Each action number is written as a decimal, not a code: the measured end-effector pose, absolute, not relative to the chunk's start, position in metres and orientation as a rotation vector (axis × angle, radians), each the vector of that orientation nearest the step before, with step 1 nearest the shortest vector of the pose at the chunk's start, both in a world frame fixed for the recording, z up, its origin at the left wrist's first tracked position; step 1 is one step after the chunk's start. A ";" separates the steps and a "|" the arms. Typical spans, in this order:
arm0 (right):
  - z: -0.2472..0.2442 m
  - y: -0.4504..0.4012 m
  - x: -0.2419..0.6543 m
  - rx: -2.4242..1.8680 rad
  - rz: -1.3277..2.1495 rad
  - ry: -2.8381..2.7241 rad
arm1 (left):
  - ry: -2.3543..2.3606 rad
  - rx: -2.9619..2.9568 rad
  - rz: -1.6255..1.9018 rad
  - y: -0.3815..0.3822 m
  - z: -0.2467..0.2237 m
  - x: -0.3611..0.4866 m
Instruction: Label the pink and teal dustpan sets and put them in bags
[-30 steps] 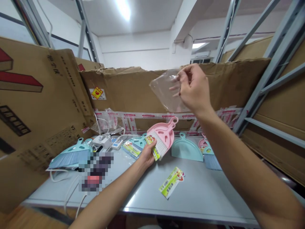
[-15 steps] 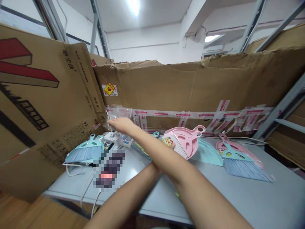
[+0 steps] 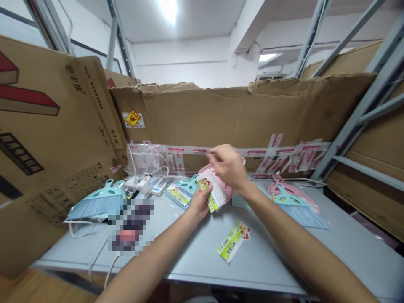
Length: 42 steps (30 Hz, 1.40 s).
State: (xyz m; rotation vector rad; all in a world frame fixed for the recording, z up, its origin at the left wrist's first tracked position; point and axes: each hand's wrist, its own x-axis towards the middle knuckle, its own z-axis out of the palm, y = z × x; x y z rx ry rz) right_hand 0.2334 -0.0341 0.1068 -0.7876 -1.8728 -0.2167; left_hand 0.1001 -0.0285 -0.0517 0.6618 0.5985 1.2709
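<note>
My left hand (image 3: 201,201) grips the lower left edge of a pink dustpan and brush set (image 3: 224,190), whose white bristles and colourful label card (image 3: 206,186) face me. Over the upper right of that set is my right hand (image 3: 229,164), with bent fingers slightly blurred; whether it holds anything is unclear. A loose green and white label card (image 3: 233,242) lies on the table below them. Just left of the pink set sits a teal dustpan set with a blue brush and label (image 3: 181,192).
On the grey table (image 3: 189,261), another teal set (image 3: 101,202) lies left, beside white plugs and cables (image 3: 145,185) and a pixelated object (image 3: 132,227). Pink and teal sets (image 3: 293,202) lie right. Cardboard walls (image 3: 195,118) stand behind; a clear plastic bag (image 3: 143,158) rests against them.
My right hand has moved from the clear bag at the left to the pink set, uncrossing my arms. The view has shifted, and the loose label card now shows fully.
</note>
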 end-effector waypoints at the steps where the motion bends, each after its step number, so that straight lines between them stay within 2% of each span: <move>1: 0.101 -0.035 0.264 -0.922 -0.269 -1.728 | 0.622 0.637 1.283 -0.029 -0.051 0.100; 3: 0.085 -0.033 0.312 -1.137 -0.279 -1.658 | 0.669 0.605 1.309 -0.030 -0.049 0.100; 6: 0.054 -0.025 0.349 -1.267 0.065 -1.712 | 0.679 0.653 1.302 -0.033 -0.047 0.100; 10: 0.025 -0.018 0.359 -1.145 0.645 -1.553 | 0.682 0.733 1.228 -0.038 -0.045 0.101; 13: 0.018 -0.018 0.363 -1.025 0.783 -1.387 | 0.703 0.754 1.215 -0.040 -0.044 0.102; 21: 0.003 -0.014 0.375 -0.972 0.934 -1.138 | 0.697 0.853 1.119 -0.051 -0.036 0.106; 30: -0.010 0.017 0.432 -1.265 1.080 -1.194 | 0.785 0.853 0.935 -0.057 -0.026 0.104; 38: -0.003 0.025 0.434 -1.348 0.756 -1.341 | 1.031 1.138 0.808 -0.055 -0.022 0.095; 42: 0.012 0.019 0.467 -1.293 0.849 -1.155 | 1.039 1.480 0.680 -0.073 -0.013 0.098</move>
